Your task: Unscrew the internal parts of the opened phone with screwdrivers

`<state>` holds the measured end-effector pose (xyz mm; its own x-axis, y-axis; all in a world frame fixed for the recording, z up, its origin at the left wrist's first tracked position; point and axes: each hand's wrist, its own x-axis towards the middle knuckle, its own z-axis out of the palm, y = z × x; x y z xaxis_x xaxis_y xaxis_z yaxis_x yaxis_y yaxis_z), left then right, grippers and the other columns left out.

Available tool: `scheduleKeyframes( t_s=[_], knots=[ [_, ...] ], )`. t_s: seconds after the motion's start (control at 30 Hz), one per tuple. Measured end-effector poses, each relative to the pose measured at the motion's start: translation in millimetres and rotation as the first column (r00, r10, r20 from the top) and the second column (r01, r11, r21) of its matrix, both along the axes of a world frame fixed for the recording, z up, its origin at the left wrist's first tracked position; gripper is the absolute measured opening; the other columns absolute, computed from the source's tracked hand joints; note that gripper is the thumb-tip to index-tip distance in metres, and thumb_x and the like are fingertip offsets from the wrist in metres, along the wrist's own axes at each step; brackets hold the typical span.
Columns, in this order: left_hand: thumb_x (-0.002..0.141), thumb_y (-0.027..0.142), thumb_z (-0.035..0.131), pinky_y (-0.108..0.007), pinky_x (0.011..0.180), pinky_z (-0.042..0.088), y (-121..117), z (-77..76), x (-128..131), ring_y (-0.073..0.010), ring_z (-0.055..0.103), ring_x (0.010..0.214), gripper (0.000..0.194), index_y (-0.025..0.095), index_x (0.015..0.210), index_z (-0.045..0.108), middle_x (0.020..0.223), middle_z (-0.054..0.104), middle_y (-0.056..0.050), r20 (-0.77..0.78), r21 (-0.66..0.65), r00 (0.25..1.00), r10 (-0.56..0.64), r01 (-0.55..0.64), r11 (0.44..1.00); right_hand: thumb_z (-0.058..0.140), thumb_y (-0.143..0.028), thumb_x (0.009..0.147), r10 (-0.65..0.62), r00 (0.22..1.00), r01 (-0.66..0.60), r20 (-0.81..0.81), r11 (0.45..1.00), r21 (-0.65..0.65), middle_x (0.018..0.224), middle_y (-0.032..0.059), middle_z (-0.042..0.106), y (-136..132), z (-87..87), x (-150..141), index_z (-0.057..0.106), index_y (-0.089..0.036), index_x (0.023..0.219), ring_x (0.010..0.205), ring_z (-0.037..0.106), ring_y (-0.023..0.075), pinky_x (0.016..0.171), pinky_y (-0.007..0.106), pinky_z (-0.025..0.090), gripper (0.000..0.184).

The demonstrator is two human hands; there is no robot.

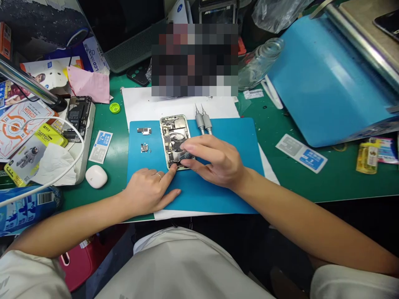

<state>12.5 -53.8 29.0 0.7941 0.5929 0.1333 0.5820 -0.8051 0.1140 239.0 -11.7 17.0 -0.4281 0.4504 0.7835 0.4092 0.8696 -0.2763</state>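
An opened smartphone (176, 143) lies on the blue mat (218, 191), its screen off and its inner parts showing. My left hand (149, 189), a ring on one finger, rests at the phone's lower left. Its index finger touches the bottom edge; the thumb is stretched out apart. Over the phone's lower right, my right hand (218, 160) is closed in a pinch on a grey screwdriver (186, 155), mostly hidden by the fingers. Two more grey screwdrivers (202, 118) lie above that hand, tips pointing away. Small removed phone parts (144, 131) lie left of the phone.
White paper (140, 104) lies under the mat. To the left are a white earbud case (96, 177), a green cap (114, 108), another opened phone (77, 118) and packages. On the right stand a glass jar (260, 64), a blue sheet (324, 79) and a yellow lighter (368, 158).
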Motion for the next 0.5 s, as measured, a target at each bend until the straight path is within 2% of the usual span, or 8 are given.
scheduleKeyframes(
  t_s=[0.1, 0.2, 0.3, 0.37, 0.5],
  knots=[
    [0.105, 0.047, 0.041, -0.033, 0.056, 0.049, 0.3, 0.1, 0.0, -0.0206, 0.068, 0.063, 0.055, 0.003, 0.135, 0.055, 0.070, 0.068, -0.003, 0.001, -0.004, 1.000, 0.003, -0.003, 1.000, 0.061, -0.011, 0.092, -0.010, 1.000, 0.010, -0.010, 1.000, -0.021, 0.106, 0.0088, 0.076, -1.0, 1.1, 0.1, 0.043, -0.023, 0.144, 0.091, 0.075, 0.0210, 0.069, 0.032, 0.065, 0.057],
    [0.106, 0.048, 0.040, -0.033, 0.056, 0.049, 0.4, 0.4, 0.4, -0.0205, 0.068, 0.063, 0.055, 0.004, 0.135, 0.055, 0.070, 0.068, -0.003, -0.001, -0.010, 1.000, 0.000, 0.000, 1.000, 0.052, -0.006, 0.091, 0.009, 0.999, -0.011, -0.036, 0.999, -0.041, 0.111, 0.0122, 0.074, -0.6, 0.1, -0.5, 0.041, -0.019, 0.146, 0.099, 0.074, 0.0237, 0.074, 0.036, 0.066, 0.058],
    [0.106, 0.048, 0.040, -0.033, 0.056, 0.049, 0.1, 0.7, 0.8, -0.0205, 0.068, 0.063, 0.054, 0.004, 0.134, 0.056, 0.070, 0.068, -0.003, -0.012, -0.013, 1.000, -0.001, 0.001, 1.000, 0.059, -0.013, 0.092, 0.015, 0.999, -0.016, -0.044, 0.999, -0.030, 0.110, 0.0124, 0.074, 0.7, -2.5, -2.1, 0.040, -0.019, 0.145, 0.100, 0.075, 0.0254, 0.075, 0.039, 0.066, 0.057],
    [0.105, 0.047, 0.041, -0.033, 0.056, 0.049, 0.0, 0.8, 0.8, -0.0205, 0.068, 0.063, 0.054, 0.004, 0.134, 0.056, 0.070, 0.068, -0.003, -0.016, -0.012, 1.000, 0.003, -0.003, 1.000, 0.067, -0.017, 0.091, -0.009, 0.999, 0.009, -0.031, 1.000, -0.013, 0.106, 0.0100, 0.075, 0.8, -3.5, -3.0, 0.040, -0.021, 0.144, 0.096, 0.075, 0.0240, 0.073, 0.037, 0.067, 0.060],
    [0.106, 0.047, 0.040, -0.031, 0.056, 0.048, 0.3, 0.7, 0.6, -0.0204, 0.068, 0.063, 0.054, 0.004, 0.133, 0.056, 0.070, 0.068, -0.004, -0.013, -0.013, 1.000, 0.000, 0.000, 1.000, 0.065, -0.011, 0.088, -0.057, 0.998, 0.057, -0.011, 0.998, 0.025, 0.103, 0.0082, 0.077, -1.3, -2.6, -2.9, 0.041, -0.021, 0.144, 0.089, 0.076, 0.0208, 0.068, 0.032, 0.065, 0.061]
  ],
)
